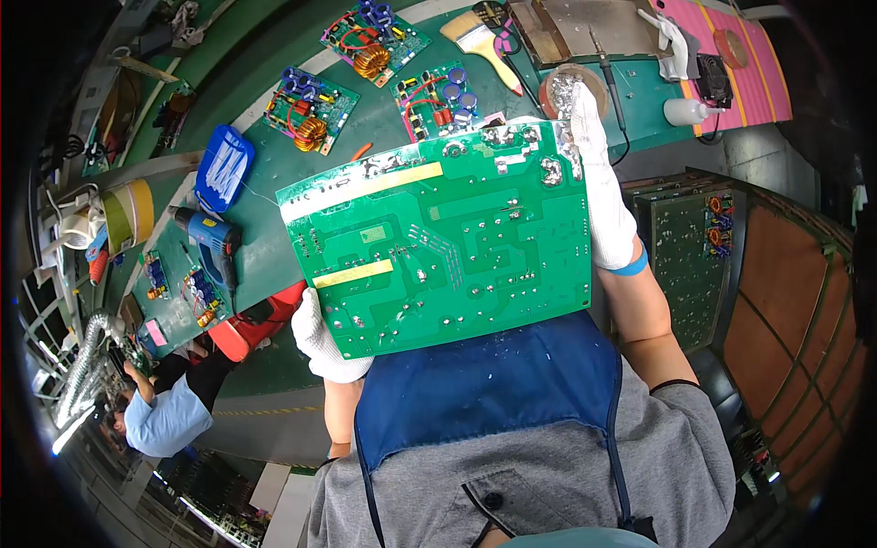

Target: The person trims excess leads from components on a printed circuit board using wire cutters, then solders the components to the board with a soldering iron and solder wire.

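A large green circuit board (484, 247) is held up in front of my apron, its soldered side facing me. Two yellow tape strips and many shiny solder joints mark its surface. My left hand (320, 338), in a white glove, grips the board's lower left edge, with its fingers partly behind it. Gloved in white as well, my right hand (598, 173) holds the upper right edge, fingers reaching up along the side. Just beyond the board's top edge lies a smaller board with blue capacitors (457, 96), partly covered by it.
On the green bench are more populated boards (311, 110), a brush (480, 46), a blue heat gun (215, 242), a blue tray (224, 169) and a red container (256, 324). A soldering iron (607, 78) rests by a round tin (557, 91). Left, another person (169, 416) works.
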The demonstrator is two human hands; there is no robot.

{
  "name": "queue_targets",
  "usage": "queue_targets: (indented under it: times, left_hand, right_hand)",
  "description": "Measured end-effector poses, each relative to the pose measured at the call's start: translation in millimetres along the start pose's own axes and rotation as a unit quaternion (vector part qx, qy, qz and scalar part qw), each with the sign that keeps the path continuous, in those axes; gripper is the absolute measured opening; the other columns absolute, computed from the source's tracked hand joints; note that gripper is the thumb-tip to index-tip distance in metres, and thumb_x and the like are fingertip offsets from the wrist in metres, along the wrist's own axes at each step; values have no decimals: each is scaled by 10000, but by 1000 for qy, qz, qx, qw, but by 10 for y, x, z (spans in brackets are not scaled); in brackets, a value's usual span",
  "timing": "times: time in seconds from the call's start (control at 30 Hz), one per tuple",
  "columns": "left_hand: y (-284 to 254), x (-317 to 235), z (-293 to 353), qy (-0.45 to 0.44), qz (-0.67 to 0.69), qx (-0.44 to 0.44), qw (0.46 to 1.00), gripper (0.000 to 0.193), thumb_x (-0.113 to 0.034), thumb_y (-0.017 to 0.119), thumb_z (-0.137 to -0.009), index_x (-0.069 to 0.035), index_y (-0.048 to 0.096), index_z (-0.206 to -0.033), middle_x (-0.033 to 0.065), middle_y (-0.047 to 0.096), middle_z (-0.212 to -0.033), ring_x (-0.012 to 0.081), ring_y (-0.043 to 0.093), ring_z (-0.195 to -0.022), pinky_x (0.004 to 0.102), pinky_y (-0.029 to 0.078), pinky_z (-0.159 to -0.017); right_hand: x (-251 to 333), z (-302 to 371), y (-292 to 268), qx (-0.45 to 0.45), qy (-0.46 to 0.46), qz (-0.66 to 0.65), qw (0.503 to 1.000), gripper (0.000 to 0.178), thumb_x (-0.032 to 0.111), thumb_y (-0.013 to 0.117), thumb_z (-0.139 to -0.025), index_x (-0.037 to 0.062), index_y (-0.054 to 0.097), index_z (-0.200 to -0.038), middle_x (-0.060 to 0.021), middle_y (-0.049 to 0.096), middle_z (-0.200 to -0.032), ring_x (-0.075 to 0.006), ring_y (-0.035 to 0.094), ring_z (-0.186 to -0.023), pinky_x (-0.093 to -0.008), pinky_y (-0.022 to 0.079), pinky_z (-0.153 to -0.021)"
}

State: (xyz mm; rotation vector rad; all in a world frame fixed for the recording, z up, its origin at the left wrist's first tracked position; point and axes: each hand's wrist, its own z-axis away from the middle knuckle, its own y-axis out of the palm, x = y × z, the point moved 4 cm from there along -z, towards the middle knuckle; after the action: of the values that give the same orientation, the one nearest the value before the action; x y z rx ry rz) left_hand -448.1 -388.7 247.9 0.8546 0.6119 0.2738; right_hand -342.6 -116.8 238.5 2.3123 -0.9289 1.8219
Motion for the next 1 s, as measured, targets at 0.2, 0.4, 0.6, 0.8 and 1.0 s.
queue_targets:
  times: [0.2,0.4,0.6,0.8,1.0]
  left_hand:
    - [56,36,-65,-3,4,11,1000,464,-341,466,-850,-82,475,-1234,135,508,-1223,296,524,-1075,474,435,-899]
    - [105,64,-85,-15,-46,-26,999,442,-338,469,-844,-88,485,-1208,136,521,-1195,296,537,-1054,468,448,-883]
    - [83,74,-88,0,-75,-67,995,423,-336,478,-839,-91,497,-1183,128,531,-1180,284,547,-1033,458,455,-864]
    - [87,85,-112,-4,-52,-55,997,406,-322,476,-848,-95,498,-1184,129,536,-1172,281,552,-1024,446,458,-858]
    - [63,89,-104,3,-48,-58,997,405,-309,474,-851,-89,494,-1190,133,536,-1173,284,553,-1023,447,462,-851]
  right_hand:
    - [-86,44,10,-1,65,-120,991,516,230,244,-965,6,128,-1415,-135,128,-1481,-214,126,-1368,-312,109,-1102]
    - [14,-14,41,-13,280,-194,940,498,188,262,-960,22,151,-1417,-134,147,-1477,-219,145,-1365,-298,128,-1096]
    - [-18,14,51,-13,238,-177,955,491,178,268,-960,27,162,-1415,-142,174,-1469,-226,181,-1355,-294,147,-1090]
    - [-20,9,78,12,324,-215,921,481,196,252,-971,38,162,-1417,-163,205,-1455,-244,216,-1343,-306,151,-1091]
    - [171,-73,91,-57,252,-173,950,493,161,249,-959,35,130,-1421,-171,165,-1465,-262,246,-1330,-318,175,-1088]
